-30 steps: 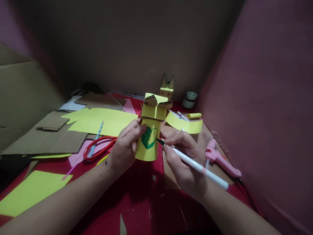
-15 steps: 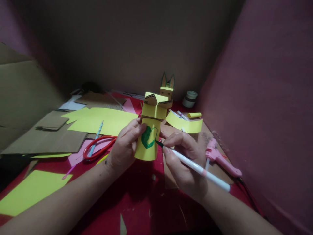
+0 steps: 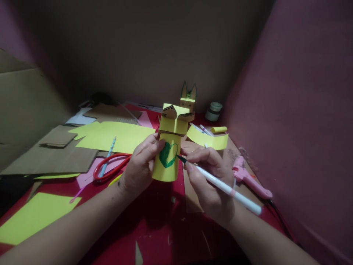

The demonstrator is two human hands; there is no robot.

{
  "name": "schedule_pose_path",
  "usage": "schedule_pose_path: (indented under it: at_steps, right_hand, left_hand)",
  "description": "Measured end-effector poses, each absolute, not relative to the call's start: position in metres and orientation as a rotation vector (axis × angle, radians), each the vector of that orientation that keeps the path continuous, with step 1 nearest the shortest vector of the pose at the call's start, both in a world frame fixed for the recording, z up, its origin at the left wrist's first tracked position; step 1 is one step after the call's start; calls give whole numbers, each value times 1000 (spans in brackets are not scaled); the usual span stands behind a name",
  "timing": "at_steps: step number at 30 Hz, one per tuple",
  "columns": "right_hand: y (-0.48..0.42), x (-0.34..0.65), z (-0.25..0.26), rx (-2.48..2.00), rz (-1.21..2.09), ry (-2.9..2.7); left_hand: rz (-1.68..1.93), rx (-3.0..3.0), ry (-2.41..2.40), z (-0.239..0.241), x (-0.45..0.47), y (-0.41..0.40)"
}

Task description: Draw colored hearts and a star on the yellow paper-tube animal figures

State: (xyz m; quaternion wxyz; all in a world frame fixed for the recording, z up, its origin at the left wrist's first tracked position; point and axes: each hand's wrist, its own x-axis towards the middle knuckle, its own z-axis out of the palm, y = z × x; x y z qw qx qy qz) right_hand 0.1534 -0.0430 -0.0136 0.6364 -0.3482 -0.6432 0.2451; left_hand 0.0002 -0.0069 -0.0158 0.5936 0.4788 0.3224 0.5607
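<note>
My left hand grips a yellow paper figure with a tube-shaped body, a box-like head and cardboard ears. On the front of the body is a green heart, coloured in on its left and lower parts and pale inside its right lobe. My right hand is closed round a white marker with a dark green tip. That tip is at the heart's right edge; whether it touches the paper I cannot tell. Behind the figure stands a cardboard figure with pointed ears, partly hidden.
A pink hot glue gun lies to the right, its cord at the table edge. Red-handled scissors, a blue pencil, yellow paper and cardboard lie to the left. A jar stands at the back.
The marker tip has shifted slightly up and to the right along the heart's right edge. My left hand and the figure have stayed nearly still.
</note>
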Motion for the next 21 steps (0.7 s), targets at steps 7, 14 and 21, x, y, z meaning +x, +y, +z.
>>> schedule_pose_path:
  at_steps: [7, 14, 21]
  right_hand:
    - [-40, 152, -14, -853, 593, -1408]
    - [-41, 153, -14, -884, 622, -1440]
    - [-41, 154, -15, -903, 564, -1476]
  left_hand:
    - [1337, 1112, 738, -20, -1, -5]
    - [1341, 1070, 725, -19, 3, -6]
    - [1338, 1080, 740, -15, 3, -8]
